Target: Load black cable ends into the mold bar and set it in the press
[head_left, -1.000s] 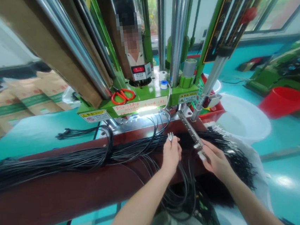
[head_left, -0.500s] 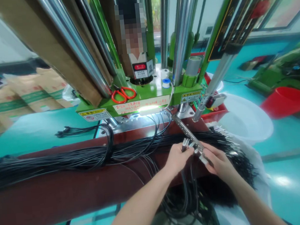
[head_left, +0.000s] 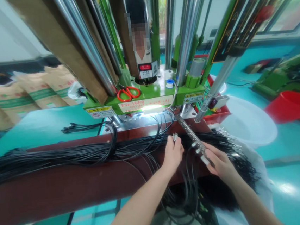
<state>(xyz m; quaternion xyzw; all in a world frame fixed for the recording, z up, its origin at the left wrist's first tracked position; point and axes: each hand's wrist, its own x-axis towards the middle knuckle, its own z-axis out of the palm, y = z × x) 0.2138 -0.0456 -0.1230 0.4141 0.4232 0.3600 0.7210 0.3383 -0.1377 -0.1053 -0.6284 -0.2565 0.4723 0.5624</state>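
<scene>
My left hand [head_left: 173, 154] is closed round small silvery metal pieces [head_left: 175, 137] that stick up past its fingertips. Apart from it, to the right, my right hand [head_left: 218, 159] grips the near end of a long metal bar [head_left: 191, 135]. Several small metal pieces stand along the bar's lower part, and its far end points at the green machine. Thin black cables [head_left: 190, 172] hang down between my hands. A thick bundle of black cables [head_left: 85, 154] lies across the brown table [head_left: 67, 191].
The green machine [head_left: 103, 102] stands ahead, with red-handled scissors [head_left: 128, 93] and a blue-and-white spool [head_left: 170, 83] on it. To the right are a white tub [head_left: 248, 120] and a red bucket [head_left: 292, 106]. Paper sacks [head_left: 13, 97] stand at left.
My left hand has moved left, away from the bar, with metal pieces in its fingers. My right hand still holds the bar. The view has shifted slightly.
</scene>
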